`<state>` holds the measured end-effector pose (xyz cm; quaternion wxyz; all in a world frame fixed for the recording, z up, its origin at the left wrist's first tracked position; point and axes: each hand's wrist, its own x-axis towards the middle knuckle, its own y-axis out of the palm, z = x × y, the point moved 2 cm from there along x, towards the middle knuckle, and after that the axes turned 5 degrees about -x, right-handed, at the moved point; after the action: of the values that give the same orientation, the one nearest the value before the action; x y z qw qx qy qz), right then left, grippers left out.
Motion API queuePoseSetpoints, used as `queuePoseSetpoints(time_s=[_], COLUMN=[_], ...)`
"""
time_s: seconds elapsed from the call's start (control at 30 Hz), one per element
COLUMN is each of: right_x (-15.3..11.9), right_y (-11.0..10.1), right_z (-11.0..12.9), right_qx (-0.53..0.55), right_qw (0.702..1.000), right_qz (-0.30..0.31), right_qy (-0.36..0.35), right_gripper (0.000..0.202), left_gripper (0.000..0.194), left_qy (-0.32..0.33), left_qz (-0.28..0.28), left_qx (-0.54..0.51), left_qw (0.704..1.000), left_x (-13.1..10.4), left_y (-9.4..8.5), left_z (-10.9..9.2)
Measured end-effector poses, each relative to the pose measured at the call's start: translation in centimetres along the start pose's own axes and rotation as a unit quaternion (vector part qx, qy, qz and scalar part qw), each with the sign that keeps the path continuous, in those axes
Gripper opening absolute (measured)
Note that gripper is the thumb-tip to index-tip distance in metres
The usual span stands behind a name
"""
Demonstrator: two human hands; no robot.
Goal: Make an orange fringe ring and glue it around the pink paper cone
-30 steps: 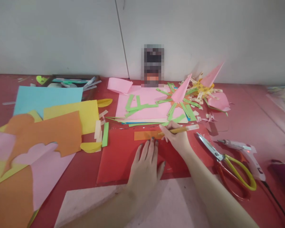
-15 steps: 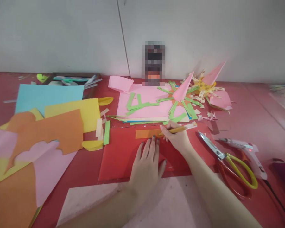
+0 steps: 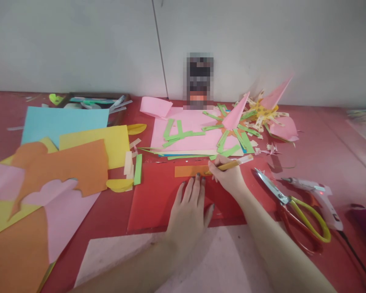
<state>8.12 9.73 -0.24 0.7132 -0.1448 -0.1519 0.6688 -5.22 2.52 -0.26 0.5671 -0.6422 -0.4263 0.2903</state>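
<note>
An orange paper strip (image 3: 187, 171) lies across the upper part of a red sheet (image 3: 154, 195). My left hand (image 3: 189, 207) rests flat on the red sheet, fingers stretched, with a fingertip at the strip's lower edge. My right hand (image 3: 227, 177) grips a yellow pen (image 3: 230, 165) with a clear end, its tip down at the right part of the strip. The fingers cover the strip's right end. Just beyond lie green paper strips (image 3: 183, 135) on pink paper (image 3: 161, 140), beside a pink paper cone (image 3: 236, 112) on a green-and-orange star-like piece.
Scissors (image 3: 283, 199) and a glue gun (image 3: 320, 193) with a lit red light and cord lie at right. Orange (image 3: 85, 167), yellow and blue sheets (image 3: 67, 122) overlap at left. A tray (image 3: 122, 116) of tools stands at the back, near the wall.
The view has shifted very slightly. My right hand and the pen have moved a touch to the right along the strip; my left hand stays in place.
</note>
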Motion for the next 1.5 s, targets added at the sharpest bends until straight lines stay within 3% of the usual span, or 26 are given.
queuePoseSetpoints(time_s=[1.0,1.33,1.5], right_x=[0.06,0.19,0.25], right_y=[-0.21,-0.65,-0.83], right_z=[0.28,0.22,-0.01], right_qx=[0.001,0.153,0.224], right_qw=[1.000,0.986,0.967], right_qz=[-0.012,-0.054,-0.107], right_qy=[0.000,0.047,0.051], right_gripper=[0.032,0.034,0.035], left_gripper=[0.052,0.053,0.053], left_qy=[-0.006,-0.007,-0.009], left_qz=[0.016,0.015,0.020], left_qx=[-0.005,-0.011,-0.005], left_qw=[1.000,1.000,1.000], left_x=[0.01,0.00,0.07], left_y=[-0.18,-0.11,-0.28], left_z=[-0.03,0.06,-0.01])
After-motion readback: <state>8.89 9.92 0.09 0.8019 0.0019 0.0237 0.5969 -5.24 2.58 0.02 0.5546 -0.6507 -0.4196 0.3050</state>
